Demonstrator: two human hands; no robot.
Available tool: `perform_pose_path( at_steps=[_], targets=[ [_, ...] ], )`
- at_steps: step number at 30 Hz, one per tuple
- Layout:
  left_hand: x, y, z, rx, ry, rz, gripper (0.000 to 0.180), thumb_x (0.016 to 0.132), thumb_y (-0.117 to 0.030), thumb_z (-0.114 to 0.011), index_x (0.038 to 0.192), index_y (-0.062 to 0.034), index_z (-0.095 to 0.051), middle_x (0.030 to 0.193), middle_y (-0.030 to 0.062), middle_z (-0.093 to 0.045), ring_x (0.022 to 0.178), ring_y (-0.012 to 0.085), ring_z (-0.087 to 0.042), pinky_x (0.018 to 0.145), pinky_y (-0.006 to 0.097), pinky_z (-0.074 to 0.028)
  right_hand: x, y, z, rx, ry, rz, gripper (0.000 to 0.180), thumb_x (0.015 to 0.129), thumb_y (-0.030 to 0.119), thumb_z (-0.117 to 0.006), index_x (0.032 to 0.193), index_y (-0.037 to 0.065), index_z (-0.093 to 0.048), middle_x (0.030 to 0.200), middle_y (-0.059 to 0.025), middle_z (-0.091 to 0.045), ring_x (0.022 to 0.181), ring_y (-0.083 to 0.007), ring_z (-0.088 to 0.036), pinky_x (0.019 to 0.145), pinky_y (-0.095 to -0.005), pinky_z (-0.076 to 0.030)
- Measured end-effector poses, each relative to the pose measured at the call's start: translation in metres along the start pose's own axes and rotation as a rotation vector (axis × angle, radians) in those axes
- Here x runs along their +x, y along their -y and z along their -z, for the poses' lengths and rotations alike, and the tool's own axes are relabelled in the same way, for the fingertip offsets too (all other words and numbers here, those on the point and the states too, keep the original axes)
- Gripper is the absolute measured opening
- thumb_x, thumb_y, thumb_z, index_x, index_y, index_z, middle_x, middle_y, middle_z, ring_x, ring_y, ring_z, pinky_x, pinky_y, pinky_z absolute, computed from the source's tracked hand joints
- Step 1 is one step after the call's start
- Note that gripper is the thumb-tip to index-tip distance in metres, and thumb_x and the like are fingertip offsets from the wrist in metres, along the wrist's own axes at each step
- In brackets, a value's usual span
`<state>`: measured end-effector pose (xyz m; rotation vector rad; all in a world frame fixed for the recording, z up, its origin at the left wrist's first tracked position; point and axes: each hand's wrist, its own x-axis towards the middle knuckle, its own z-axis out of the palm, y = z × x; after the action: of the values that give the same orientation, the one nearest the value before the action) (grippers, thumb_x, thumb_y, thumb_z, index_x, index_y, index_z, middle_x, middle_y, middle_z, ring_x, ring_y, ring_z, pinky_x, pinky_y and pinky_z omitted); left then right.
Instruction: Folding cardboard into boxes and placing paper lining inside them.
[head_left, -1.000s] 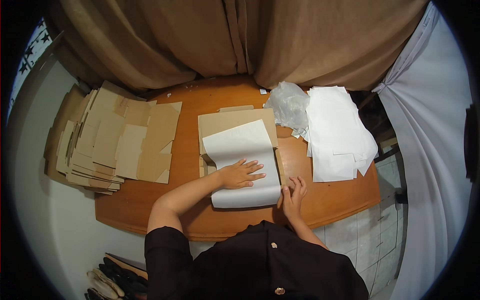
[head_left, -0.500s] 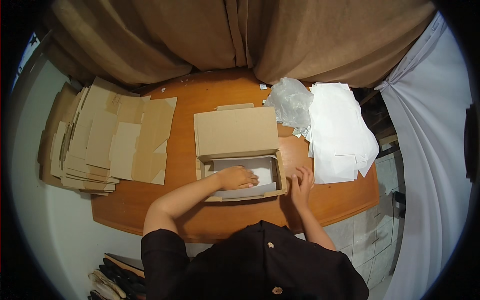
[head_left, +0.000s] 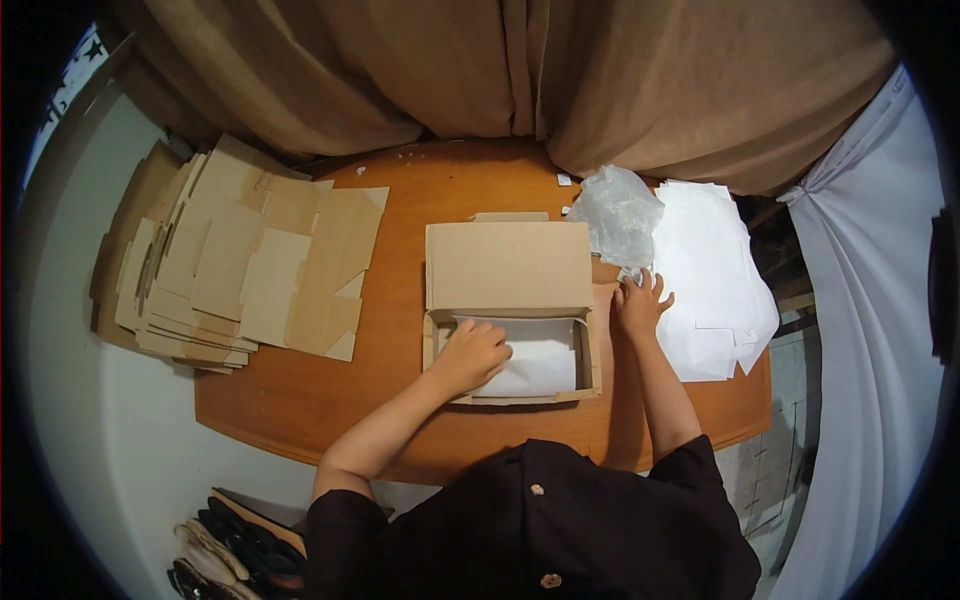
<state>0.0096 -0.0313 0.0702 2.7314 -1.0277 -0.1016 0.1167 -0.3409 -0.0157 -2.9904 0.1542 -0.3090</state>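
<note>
An open cardboard box (head_left: 508,262) stands in the middle of the table, its lid tipped back. White paper (head_left: 540,360) lines its inside. My left hand (head_left: 475,357) is over the left part of the lined box, fingers curled in; whatever may be between them is hidden. To the right of the box, my right hand (head_left: 641,305) reaches forward with fingers apart. Its fingertips are at some small packets (head_left: 632,276), partly hidden, just below a crumpled clear plastic bag (head_left: 616,212). No object shows in its grasp.
Flattened cardboard boxes (head_left: 215,255) are stacked at the left of the wooden table (head_left: 400,260). White paper sheets (head_left: 708,280) lie in a pile at the right. Brown curtains (head_left: 450,70) hang behind the table. Shoes (head_left: 235,550) are on the floor at lower left.
My right hand has moved forward from beside the box to the small packets by the plastic bag. My left hand has lifted off the paper and curled. The view has shifted slightly.
</note>
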Motion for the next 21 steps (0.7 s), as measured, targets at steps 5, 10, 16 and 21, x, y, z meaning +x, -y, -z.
perform_pose_path(
  at_steps=[5, 10, 16, 21],
  targets=[
    [0.012, -0.011, -0.011, 0.229, -0.503, 0.106, 0.054, 0.072, -0.017, -0.067, 0.123, -0.0178, -0.051, 0.097, 0.0009, -0.056, 0.093, 0.0185, -0.052, 0.082, 0.039, -0.034, -0.016, 0.007, 0.002, 0.054, 0.040, 0.068, 0.021, 0.079, 0.025, -0.061, 0.095, 0.013, -0.064, 0.128, -0.0065, -0.045, 0.125, -0.0326, -0.032, 0.095, -0.0669, -0.019],
    [0.021, 0.001, -0.015, 0.198, -0.457, 0.187, 0.048, 0.075, -0.011, -0.062, 0.122, -0.0159, -0.052, 0.092, 0.0010, -0.058, 0.086, 0.0174, -0.054, 0.080, 0.040, -0.035, -0.028, 0.002, 0.003, 0.147, 0.053, 0.046, 0.015, 0.077, 0.020, -0.064, 0.090, 0.013, -0.060, 0.114, -0.0038, -0.053, 0.120, -0.0278, -0.038, 0.095, -0.0665, -0.019],
    [0.009, -0.001, -0.026, 0.064, -0.320, 0.072, 0.034, 0.075, -0.011, -0.061, 0.109, -0.0136, -0.061, 0.081, 0.0004, -0.060, 0.077, 0.0160, -0.057, 0.072, 0.036, -0.036, -0.032, -0.006, -0.003, 0.244, 0.115, -0.034, 0.027, 0.073, 0.017, -0.069, 0.096, 0.016, -0.055, 0.097, 0.0003, -0.058, 0.106, -0.0213, -0.048, 0.095, -0.0655, -0.018],
    [-0.002, -0.004, -0.030, -0.113, 0.079, -0.070, 0.027, 0.079, -0.027, -0.063, 0.103, -0.0144, -0.065, 0.087, 0.0050, -0.062, 0.086, 0.0197, -0.057, 0.078, 0.036, -0.038, -0.036, -0.007, -0.004, 0.308, 0.101, -0.076, 0.026, 0.073, 0.015, -0.070, 0.094, 0.016, -0.055, 0.090, 0.0007, -0.059, 0.095, -0.0198, -0.054, 0.095, -0.0652, -0.018]
  ],
)
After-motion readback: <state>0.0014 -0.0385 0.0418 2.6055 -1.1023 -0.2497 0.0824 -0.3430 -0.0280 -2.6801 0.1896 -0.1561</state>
